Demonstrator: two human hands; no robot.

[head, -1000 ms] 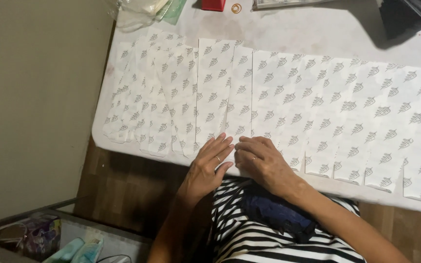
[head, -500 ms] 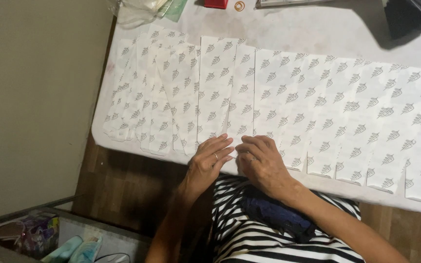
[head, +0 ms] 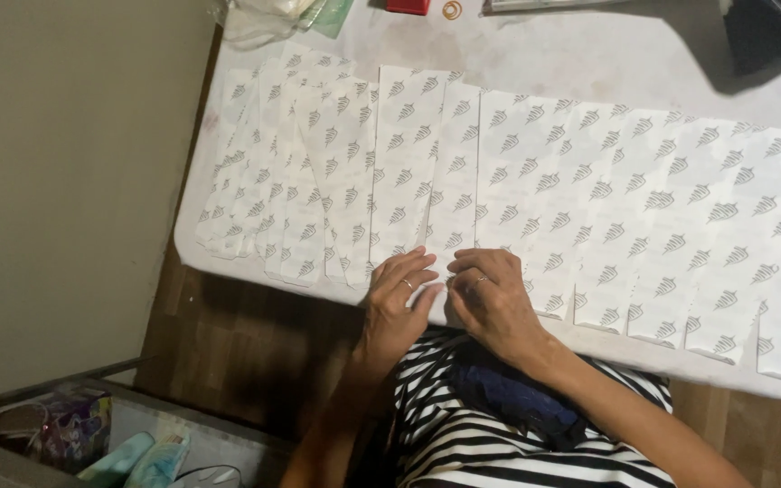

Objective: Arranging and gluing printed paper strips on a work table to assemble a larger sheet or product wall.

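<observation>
Many white paper strips [head: 535, 199] printed with small grey leaf marks lie side by side, overlapping, across a white table [head: 589, 63]. My left hand [head: 397, 294] rests flat on the near end of one strip [head: 409, 172] at the table's front edge, a ring on one finger. Right beside it, my right hand [head: 490, 298] has its fingers curled, pinching the lower edge of the same strip or its neighbour. The two hands almost touch. Which strip the fingertips hold is hard to tell.
At the table's far edge lie a clear plastic bag [head: 273, 14], a red object [head: 407, 5], an orange ring [head: 450, 10] and a dark object [head: 770, 36]. A beige wall stands left. A grey bin [head: 92, 434] with bottles sits low left on the wood floor.
The hands stay at the same spot on the strip ends. The fingers shift only slightly.
</observation>
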